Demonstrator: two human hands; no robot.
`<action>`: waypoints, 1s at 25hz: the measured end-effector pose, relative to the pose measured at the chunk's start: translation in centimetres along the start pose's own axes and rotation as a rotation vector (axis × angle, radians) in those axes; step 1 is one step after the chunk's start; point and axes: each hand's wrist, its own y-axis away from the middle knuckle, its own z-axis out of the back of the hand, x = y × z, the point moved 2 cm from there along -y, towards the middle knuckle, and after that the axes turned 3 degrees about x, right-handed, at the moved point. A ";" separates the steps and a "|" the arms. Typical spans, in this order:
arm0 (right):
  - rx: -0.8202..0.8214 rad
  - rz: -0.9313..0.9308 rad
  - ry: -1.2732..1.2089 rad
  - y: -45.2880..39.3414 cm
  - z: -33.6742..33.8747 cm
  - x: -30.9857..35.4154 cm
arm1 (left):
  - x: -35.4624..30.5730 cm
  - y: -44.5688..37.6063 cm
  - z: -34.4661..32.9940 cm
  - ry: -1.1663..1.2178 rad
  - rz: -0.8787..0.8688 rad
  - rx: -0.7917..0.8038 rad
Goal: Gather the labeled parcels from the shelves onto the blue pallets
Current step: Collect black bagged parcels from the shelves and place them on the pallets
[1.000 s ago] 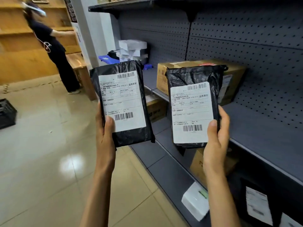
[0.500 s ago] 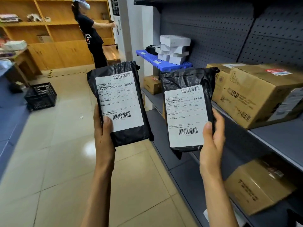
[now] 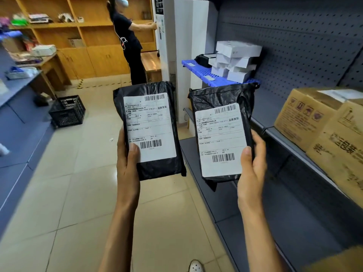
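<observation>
Two black parcels, each bearing a white label with barcodes, are held upright side by side at the centre of the frame, apart from each other and above a tiled floor [image 3: 64, 185]. At centre left, the left hand [image 3: 127, 165] grips the left parcel [image 3: 149, 130] by its lower left corner, thumb pressed on the label's bottom edge and the fingers clamped round the back. At centre right, the right hand [image 3: 252, 169] grips the right parcel [image 3: 222, 134] by its lower right corner, thumb on the label beside the lower barcode, fingers [image 3: 260, 142] wrapped round the parcel's right edge.

Beyond the parcels, in the upper middle of the frame, a blue pallet [image 3: 204, 75] carries a stack of white boxes [image 3: 235, 57] and a small black item. Along the right side runs a grey shelf unit [image 3: 294, 46] with a pegboard back; brown cardboard boxes [image 3: 324, 122] stand on its shelf at the right edge. In the upper left, wooden shelving [image 3: 64, 28] holds assorted goods, and a person in dark clothes [image 3: 129, 44] stands facing away near a white column. A black plastic crate [image 3: 67, 110] sits on the floor at left. A white shoe tip [image 3: 195, 266] shows at the bottom edge.
</observation>
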 end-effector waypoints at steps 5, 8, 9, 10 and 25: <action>0.018 -0.011 0.002 -8.7 -2.5 -3.6 | 2.3 -8.3 -3.4 -0.001 0.024 -0.047; 0.033 -0.001 -0.033 -13.3 -4.1 -5.2 | 3.1 -11.8 -4.7 0.005 -0.002 -0.050; 0.046 0.000 -0.036 -14.6 -4.8 -6.0 | 3.5 -13.0 -4.8 0.003 -0.002 -0.057; 0.062 -0.005 -0.034 -15.7 -5.5 -6.8 | 3.8 -14.0 -4.8 -0.006 0.004 -0.067; 0.096 -0.054 0.004 -28.9 -15.6 -16.6 | 10.2 -30.9 -4.9 -0.026 0.046 -0.138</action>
